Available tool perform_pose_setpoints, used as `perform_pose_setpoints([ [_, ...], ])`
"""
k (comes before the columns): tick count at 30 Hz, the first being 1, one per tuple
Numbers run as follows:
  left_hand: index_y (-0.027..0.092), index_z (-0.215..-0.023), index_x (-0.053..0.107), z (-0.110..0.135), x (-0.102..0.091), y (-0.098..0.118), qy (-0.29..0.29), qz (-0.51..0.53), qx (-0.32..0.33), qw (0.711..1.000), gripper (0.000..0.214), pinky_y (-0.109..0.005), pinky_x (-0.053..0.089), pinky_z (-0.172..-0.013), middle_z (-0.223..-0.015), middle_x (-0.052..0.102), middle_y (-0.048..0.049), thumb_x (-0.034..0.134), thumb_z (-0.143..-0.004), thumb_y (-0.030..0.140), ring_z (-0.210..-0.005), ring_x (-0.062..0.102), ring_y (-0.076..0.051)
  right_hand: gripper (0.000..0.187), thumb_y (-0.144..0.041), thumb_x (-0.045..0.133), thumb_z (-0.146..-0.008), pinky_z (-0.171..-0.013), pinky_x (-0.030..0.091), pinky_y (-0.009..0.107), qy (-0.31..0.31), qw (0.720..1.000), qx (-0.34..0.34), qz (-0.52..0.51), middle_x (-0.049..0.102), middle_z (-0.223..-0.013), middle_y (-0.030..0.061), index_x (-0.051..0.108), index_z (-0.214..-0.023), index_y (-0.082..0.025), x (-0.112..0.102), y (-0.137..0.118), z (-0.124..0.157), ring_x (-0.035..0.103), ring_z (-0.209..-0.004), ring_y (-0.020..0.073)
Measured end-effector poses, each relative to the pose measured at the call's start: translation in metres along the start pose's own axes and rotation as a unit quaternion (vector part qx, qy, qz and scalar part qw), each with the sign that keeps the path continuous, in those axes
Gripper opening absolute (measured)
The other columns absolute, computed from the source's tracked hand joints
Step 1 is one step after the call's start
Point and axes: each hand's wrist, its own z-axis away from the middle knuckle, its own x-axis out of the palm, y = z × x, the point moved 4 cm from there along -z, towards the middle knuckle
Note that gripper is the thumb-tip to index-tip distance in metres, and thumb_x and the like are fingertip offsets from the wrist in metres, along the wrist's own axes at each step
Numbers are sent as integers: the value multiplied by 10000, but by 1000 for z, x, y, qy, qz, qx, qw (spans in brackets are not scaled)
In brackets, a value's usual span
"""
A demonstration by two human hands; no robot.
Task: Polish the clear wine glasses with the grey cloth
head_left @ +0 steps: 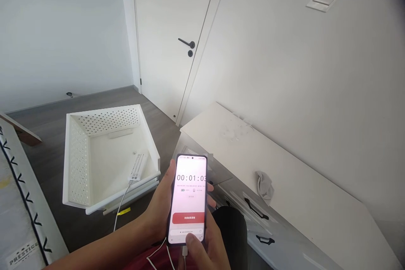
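A smartphone [189,200] is held upright in front of me, its lit screen showing a running-timer style figure of 00:01:03 and a red button. My left hand [160,204] wraps the phone's left edge, with fingertips showing past the right edge. Around the lower right side is my right hand [209,244], its thumb lying on the bottom of the screen. A white charging cable [185,251] is plugged into the phone's lower end.
On the floor at left stands a white perforated basket [76,164] with a white power strip [138,168] inside. A white dresser [303,202] to the right bears a grey cloth [264,185]. A mattress edge [22,219] lies at far left; a closed door [171,21] is ahead.
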Motion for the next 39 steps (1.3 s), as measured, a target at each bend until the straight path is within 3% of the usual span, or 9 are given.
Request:
perform_pose_setpoints([
  [10, 26, -1087, 748, 0, -4, -2, 22, -15, -12, 1000, 778, -285, 592, -694, -989, 793, -223, 421, -951, 718, -780, 777, -253, 749, -646, 769, -787, -910, 621, 339, 13, 1000, 4, 20, 729, -1294, 95, 641, -1408, -248, -1, 0, 1, 701, -1170, 322],
  [17, 18, -1081, 744, 1, -3, -1, 50, -13, -24, 998, 770, -295, 589, -651, -965, 785, -227, 421, -947, 704, -747, 766, -256, 781, -674, 750, -783, -867, 630, 349, 11, 999, -16, 29, 746, -1247, 119, 647, -1403, -210, 0, -3, -2, 720, -1101, 317],
  [21, 21, -1090, 731, 1, -4, -1, 53, -11, -16, 998, 735, -293, 588, -654, -1001, 777, -230, 466, -942, 690, -761, 762, -256, 801, -671, 755, -777, -922, 610, 356, 11, 999, -17, 30, 730, -1293, 125, 637, -1413, -200, 0, -5, -4, 703, -1149, 320],
  [24, 45, -1147, 698, 2, -6, -1, 89, -26, 31, 995, 649, -316, 593, -671, -1018, 771, -221, 554, -933, 640, -779, 757, -265, 798, -658, 755, -782, -980, 584, 391, -3, 999, -30, 19, 731, -1289, 134, 630, -1417, -190, 2, -9, -5, 698, -1153, 323],
  [27, 181, -1343, 566, 8, -9, 1, 166, -79, 136, 973, 597, -346, 601, -670, -1045, 768, -145, 662, -904, 573, -816, 759, -282, 775, -640, 734, -808, -987, 578, 410, -20, 1000, -24, 4, 731, -1283, 132, 612, -1435, -202, 5, -11, -5, 706, -1133, 316],
  [30, 318, -1433, 407, 15, -8, 3, 208, -133, 232, 941, 705, -332, 601, -664, -1115, 745, -89, 773, -849, 468, -889, 757, -295, 774, -628, 739, -808, -981, 583, 414, -22, 999, -23, -5, 719, -1301, 136, 602, -1449, -217, 7, -11, -4, 696, -1157, 319],
  [33, 358, -1442, 324, 20, -6, 4, 207, -164, 279, 923, 836, -310, 590, -659, -1153, 716, -87, 844, -788, 356, -950, 736, -306, 774, -623, 771, -781, -1022, 563, 430, -10, 999, -36, -19, 719, -1302, 139, 631, -1424, -216, 6, -12, -3, 651, -1248, 340],
  [36, 356, -1383, 376, 22, -3, 7, 211, -212, 303, 905, 786, -300, 563, -653, -1168, 685, -83, 849, -757, 302, -941, 702, -288, 789, -631, 760, -793, -1038, 553, 420, -3, 1000, -24, -18, 685, -1370, 143, 608, -1442, -209, 4, -9, -2, 632, -1288, 334],
  [39, 283, -1186, 572, 20, 0, 13, 219, -315, 314, 868, 489, -292, 507, -644, -1104, 681, -77, 806, -757, 269, -877, 645, -257, 824, -622, 747, -810, -998, 574, 406, -13, 1000, 3, -18, 666, -1396, 154, 550, -1490, -199, 2, -3, 0, 678, -1211, 317],
])
